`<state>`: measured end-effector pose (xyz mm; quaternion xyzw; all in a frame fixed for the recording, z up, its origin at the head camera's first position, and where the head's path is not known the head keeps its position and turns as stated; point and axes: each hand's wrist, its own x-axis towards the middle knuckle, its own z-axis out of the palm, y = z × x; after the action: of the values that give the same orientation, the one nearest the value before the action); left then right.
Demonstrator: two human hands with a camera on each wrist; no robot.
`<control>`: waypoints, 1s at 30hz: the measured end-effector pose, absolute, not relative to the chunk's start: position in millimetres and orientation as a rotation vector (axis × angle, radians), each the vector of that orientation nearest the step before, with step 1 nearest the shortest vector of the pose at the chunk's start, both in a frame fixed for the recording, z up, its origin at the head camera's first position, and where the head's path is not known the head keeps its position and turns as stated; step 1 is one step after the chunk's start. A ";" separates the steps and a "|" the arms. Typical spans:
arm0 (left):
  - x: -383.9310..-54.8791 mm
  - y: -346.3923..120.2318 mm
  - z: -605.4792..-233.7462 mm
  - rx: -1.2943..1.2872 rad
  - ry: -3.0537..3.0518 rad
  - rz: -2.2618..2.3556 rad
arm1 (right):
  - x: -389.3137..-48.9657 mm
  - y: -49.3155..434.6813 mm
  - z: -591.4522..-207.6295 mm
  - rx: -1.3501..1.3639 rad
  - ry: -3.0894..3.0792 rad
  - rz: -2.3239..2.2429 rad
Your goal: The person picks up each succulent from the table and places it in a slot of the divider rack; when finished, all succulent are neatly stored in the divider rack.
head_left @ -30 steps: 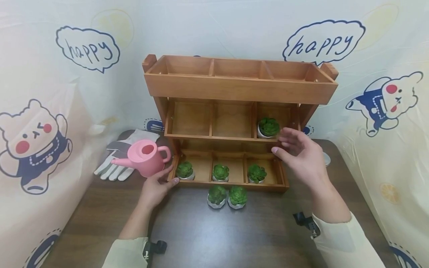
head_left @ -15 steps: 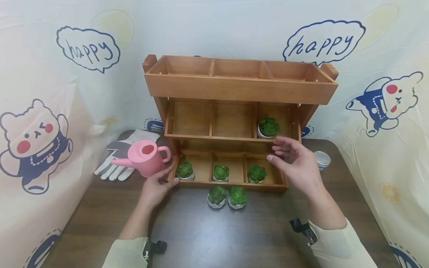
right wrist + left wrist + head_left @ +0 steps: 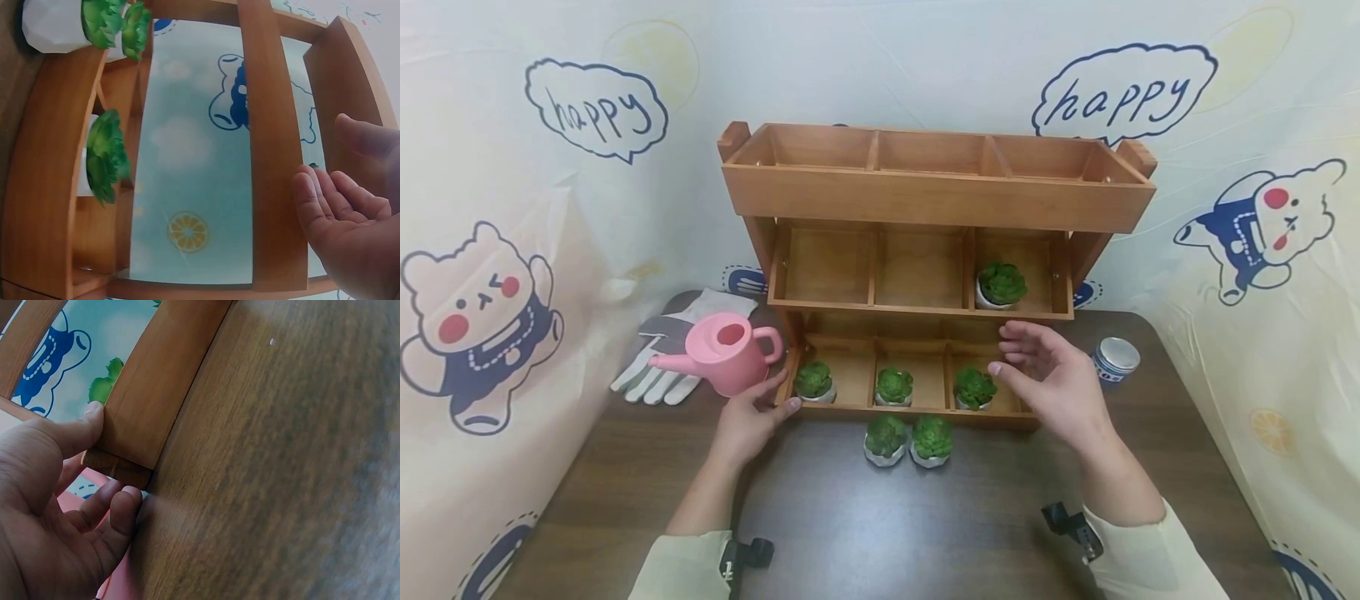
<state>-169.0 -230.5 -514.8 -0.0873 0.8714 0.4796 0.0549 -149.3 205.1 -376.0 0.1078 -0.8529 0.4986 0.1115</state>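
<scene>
A three-tier wooden planter shelf (image 3: 940, 200) stands on the table, each tier split into three compartments. My left hand (image 3: 751, 423) holds the front left corner of its bottom tier; in the left wrist view the thumb (image 3: 87, 428) lies on the upper edge and the fingers bend round the end. Empty, with fingers loosely bent, my right hand (image 3: 1060, 385) hovers before the right end of the bottom tier. One potted succulent (image 3: 1002, 285) sits in the middle tier's right compartment. Bottom-tier compartments hold a left succulent (image 3: 814, 380), a middle succulent (image 3: 894, 386) and a right succulent (image 3: 974, 387).
Two more potted succulents, a left one (image 3: 885, 439) and a right one (image 3: 932, 440), stand side by side before the shelf. At left, a pink watering can (image 3: 726, 354) stands by grey-and-white gloves (image 3: 658, 367). A small lidded white-and-blue container (image 3: 1116, 360) stands at right.
My right hand has drawn down and left, away from the succulent in the middle tier, uncovering the container at right. My left hand stays at the shelf corner.
</scene>
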 end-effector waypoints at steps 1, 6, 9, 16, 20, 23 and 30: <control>-169.0 -230.6 -514.9 -0.266 2.646 1.455 | -148.9 205.0 -377.2 0.314 -2.509 1.472; -169.5 -231.0 -515.8 -0.258 2.652 1.452 | -147.6 204.7 -383.1 0.305 -2.541 1.491; -170.2 -230.8 -516.6 -0.253 2.654 1.452 | -146.9 205.0 -386.9 0.301 -2.556 1.493; -171.1 -229.8 -515.4 -0.247 2.657 1.450 | -146.2 202.9 -397.4 0.307 -2.562 1.536; -171.0 -230.2 -514.8 -0.256 2.648 1.459 | -146.1 200.4 -402.1 0.314 -2.553 1.590; -170.4 -230.6 -514.7 -0.257 2.644 1.460 | -145.2 198.1 -406.0 0.311 -2.560 1.624; -170.1 -231.0 -516.1 -0.242 2.657 1.460 | -143.4 193.1 -419.4 0.319 -2.559 1.658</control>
<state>-170.1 -231.0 -516.1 -0.0793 0.8725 0.4794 0.0502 -143.4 193.1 -419.4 0.1040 -0.8341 0.5405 0.0377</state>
